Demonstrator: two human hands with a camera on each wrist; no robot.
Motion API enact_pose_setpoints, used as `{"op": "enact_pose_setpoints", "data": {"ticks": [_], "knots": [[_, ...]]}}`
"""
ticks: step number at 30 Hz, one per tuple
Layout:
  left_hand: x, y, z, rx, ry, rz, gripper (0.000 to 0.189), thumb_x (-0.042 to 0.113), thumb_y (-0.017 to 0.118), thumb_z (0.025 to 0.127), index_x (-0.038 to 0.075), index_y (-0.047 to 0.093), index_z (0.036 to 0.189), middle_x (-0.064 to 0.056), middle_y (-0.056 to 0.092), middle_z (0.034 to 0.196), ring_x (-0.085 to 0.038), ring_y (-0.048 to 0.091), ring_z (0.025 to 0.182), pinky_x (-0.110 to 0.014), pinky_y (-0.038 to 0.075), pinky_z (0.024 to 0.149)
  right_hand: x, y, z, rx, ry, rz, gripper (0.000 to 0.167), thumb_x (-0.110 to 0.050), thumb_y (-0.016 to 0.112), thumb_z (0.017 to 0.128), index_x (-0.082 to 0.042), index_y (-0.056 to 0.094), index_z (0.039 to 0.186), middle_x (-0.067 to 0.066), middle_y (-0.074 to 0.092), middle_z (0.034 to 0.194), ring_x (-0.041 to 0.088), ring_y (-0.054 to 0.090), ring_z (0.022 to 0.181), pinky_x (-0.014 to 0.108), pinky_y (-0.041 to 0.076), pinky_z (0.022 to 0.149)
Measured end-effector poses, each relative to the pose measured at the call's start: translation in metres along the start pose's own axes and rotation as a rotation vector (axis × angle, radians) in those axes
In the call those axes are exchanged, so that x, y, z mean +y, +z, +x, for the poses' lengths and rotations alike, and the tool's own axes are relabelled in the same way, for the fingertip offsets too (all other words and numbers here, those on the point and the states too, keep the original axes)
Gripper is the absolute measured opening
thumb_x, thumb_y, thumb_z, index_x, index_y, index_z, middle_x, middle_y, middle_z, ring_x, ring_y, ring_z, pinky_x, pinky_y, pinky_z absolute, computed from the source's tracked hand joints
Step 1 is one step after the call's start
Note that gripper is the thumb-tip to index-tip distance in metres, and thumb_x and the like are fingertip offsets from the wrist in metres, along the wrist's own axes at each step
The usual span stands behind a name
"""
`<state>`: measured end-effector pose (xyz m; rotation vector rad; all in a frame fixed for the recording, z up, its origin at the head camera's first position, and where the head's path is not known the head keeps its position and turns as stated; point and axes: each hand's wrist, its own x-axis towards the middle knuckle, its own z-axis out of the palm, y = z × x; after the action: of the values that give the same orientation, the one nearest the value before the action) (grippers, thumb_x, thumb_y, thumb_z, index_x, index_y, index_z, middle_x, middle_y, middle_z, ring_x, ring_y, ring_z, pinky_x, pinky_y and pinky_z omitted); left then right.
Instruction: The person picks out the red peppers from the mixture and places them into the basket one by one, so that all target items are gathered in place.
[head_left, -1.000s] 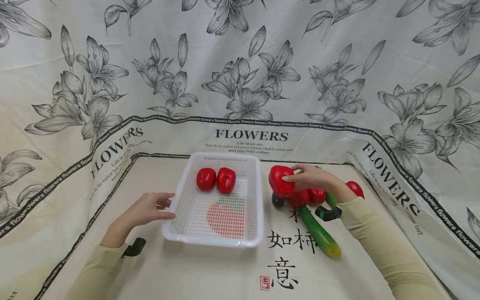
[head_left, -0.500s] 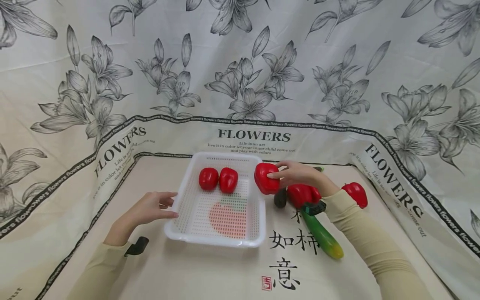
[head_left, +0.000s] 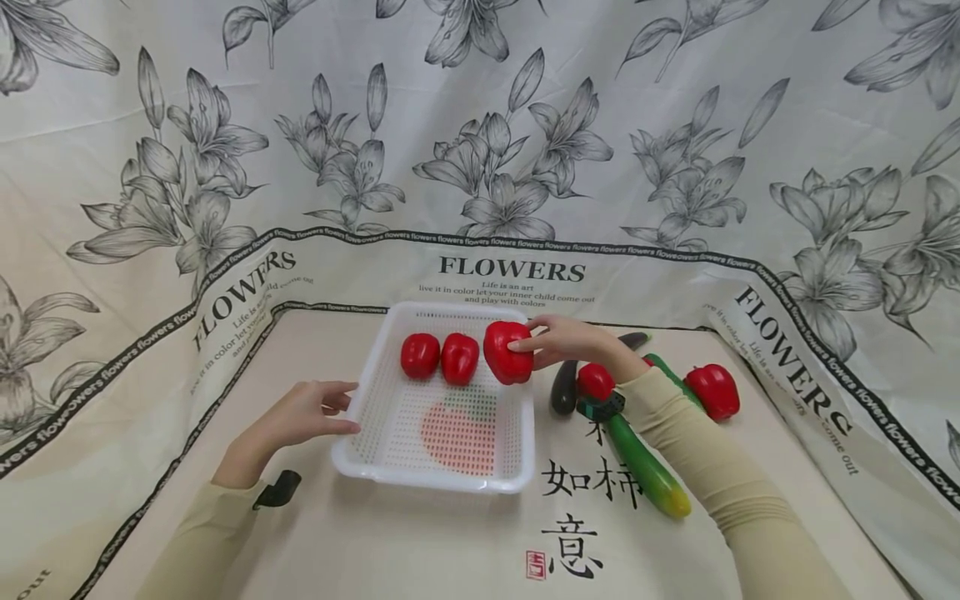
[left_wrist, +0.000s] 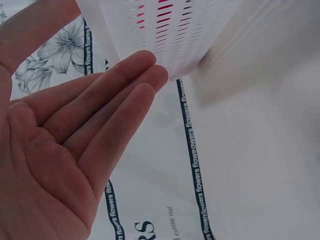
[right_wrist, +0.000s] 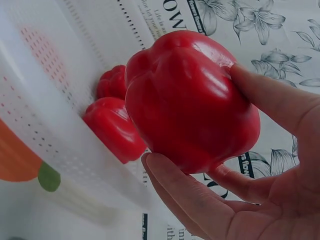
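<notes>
My right hand (head_left: pixel 555 342) holds a red bell pepper (head_left: pixel 508 352) between thumb and fingers, over the right side of a white plastic basket (head_left: pixel 435 479). The right wrist view shows the same pepper (right_wrist: pixel 192 102) large and smooth, gripped at its sides. Inside the basket, two more red bell peppers (head_left: pixel 439 358) sit side by side toward the back. My left hand (head_left: pixel 307 410) is at the basket's left rim with its fingers extended. In the left wrist view those fingers (left_wrist: pixel 110 102) lie straight beside the perforated basket wall (left_wrist: pixel 170 30), the palm holding nothing.
Right of the basket lie a dark eggplant (head_left: pixel 564 388), a red pepper (head_left: pixel 596 380) partly hidden by my wrist, and a green cucumber-like vegetable (head_left: pixel 648 471) with a yellow tip. Another red bell pepper (head_left: pixel 712 392) lies farther right. A flower-printed cloth (head_left: pixel 480 167) rises behind.
My right hand has carried the red bell pepper leftward from above the other vegetables to over the basket's right side. The left hand has stayed at the left rim.
</notes>
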<state>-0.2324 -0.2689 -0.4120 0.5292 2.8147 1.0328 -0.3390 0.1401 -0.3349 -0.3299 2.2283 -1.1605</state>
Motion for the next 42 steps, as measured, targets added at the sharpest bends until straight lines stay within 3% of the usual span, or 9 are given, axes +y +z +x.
{"op": "enact_pose_setpoints", "data": {"ticks": [15,30,36,42], "knots": [[0.003,-0.001,-0.001,-0.007,0.001,-0.004,0.071,0.032,0.080,0.075,-0.005,0.053,0.129,-0.010,0.070,0.103,-0.025,0.066,0.097,-0.044,0.055,0.086,-0.018,0.019,0.031,-0.041,0.002,0.053,0.064,-0.028,0.070,0.086,-0.001,0.038,0.133,0.018,0.056,0.125,0.026,0.068,0.096,0.048,0.049,0.097],[0.002,0.000,0.000,-0.011,-0.003,-0.007,0.072,0.033,0.080,0.075,-0.005,0.053,0.130,-0.010,0.070,0.103,-0.026,0.066,0.097,-0.044,0.055,0.086,-0.028,0.050,0.052,-0.076,-0.020,0.106,0.060,-0.023,0.070,0.086,0.002,0.040,0.131,0.018,0.052,0.126,0.025,0.067,0.092,0.045,0.052,0.093],[0.003,-0.001,0.001,-0.014,-0.004,-0.005,0.072,0.033,0.080,0.074,-0.004,0.053,0.130,-0.010,0.070,0.103,-0.026,0.066,0.098,-0.044,0.055,0.087,-0.027,0.061,0.061,-0.083,-0.035,0.069,0.062,-0.026,0.071,0.085,0.002,0.041,0.131,0.017,0.052,0.126,0.026,0.064,0.099,0.042,0.055,0.089],[0.004,-0.001,0.000,-0.017,-0.008,-0.001,0.072,0.033,0.080,0.075,-0.004,0.053,0.130,-0.010,0.070,0.103,-0.026,0.066,0.098,-0.044,0.055,0.087,-0.024,0.072,0.074,-0.092,-0.028,0.076,0.062,-0.026,0.074,0.082,0.003,0.046,0.129,0.016,0.055,0.123,0.027,0.062,0.104,0.046,0.052,0.092]]}}
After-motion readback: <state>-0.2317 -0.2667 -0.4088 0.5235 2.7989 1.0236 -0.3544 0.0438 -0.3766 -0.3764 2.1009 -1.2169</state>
